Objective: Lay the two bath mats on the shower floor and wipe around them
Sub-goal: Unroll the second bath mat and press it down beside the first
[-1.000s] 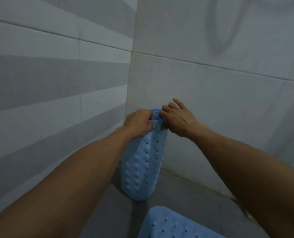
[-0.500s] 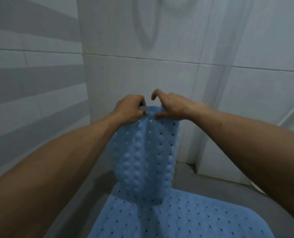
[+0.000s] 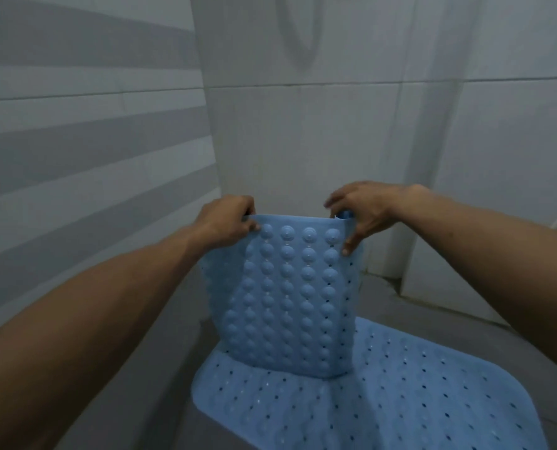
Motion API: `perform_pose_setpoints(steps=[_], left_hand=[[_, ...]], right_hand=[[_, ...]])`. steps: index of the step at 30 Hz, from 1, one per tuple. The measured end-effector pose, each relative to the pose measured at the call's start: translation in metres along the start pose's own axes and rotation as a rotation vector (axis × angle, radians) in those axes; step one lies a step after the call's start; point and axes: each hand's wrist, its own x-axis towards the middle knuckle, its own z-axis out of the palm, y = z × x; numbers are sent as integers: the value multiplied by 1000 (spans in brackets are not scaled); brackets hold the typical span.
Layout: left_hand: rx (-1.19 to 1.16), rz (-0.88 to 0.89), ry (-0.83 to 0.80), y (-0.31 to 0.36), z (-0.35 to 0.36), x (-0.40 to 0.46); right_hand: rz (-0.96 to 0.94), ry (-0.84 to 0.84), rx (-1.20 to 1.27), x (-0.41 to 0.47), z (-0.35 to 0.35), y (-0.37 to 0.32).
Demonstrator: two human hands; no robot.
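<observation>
1. We see a grey shower floor (image 3: pixel 433 323) in a corner of pale tiled walls (image 3: pixel 303 141); the left wall has grey stripes.
2. We count two blue bath mats and two hands.
3. The flat mat (image 3: pixel 400 401) lies on the floor, full of small holes.
4. The held mat (image 3: pixel 290 297) hangs above it, round suckers facing us.
5. Our left hand (image 3: pixel 226 220) and right hand (image 3: pixel 364 211) pinch its top corners.

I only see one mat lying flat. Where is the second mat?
The second mat hangs mid-frame in the head view, gripped at its top edge by the left hand and right hand, above the flat mat.
</observation>
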Motion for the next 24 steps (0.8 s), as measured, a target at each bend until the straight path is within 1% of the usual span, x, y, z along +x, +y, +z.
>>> perform_pose_setpoints(steps=[3,5,10,12,16,18,21,24], left_hand=[[88,-69,-37,-10,-5,-6],[108,-91,-43,-14,-3,-6],[69,-107,10,-25,10,-6],[50,-87,12,-36,14,-7],[44,-60,-21,-54,16,-9],[37,-39,-25,-60,19,-10],[5,4,-14,-68,21,-8],[-75,41,25,-74,20,-8]], right_hand=[[45,10,-56,2,-3,-7],[65,-15,-81,2,1,-7],[96,-38,12,-4,7,-5],[101,-31,-46,1,6,-9],[154,-10,-249,15,-7,-35],[196,-70,-298,21,-12,-48],[262,-195,-246,21,-17,-59],[295,-225,-204,13,-23,-63]])
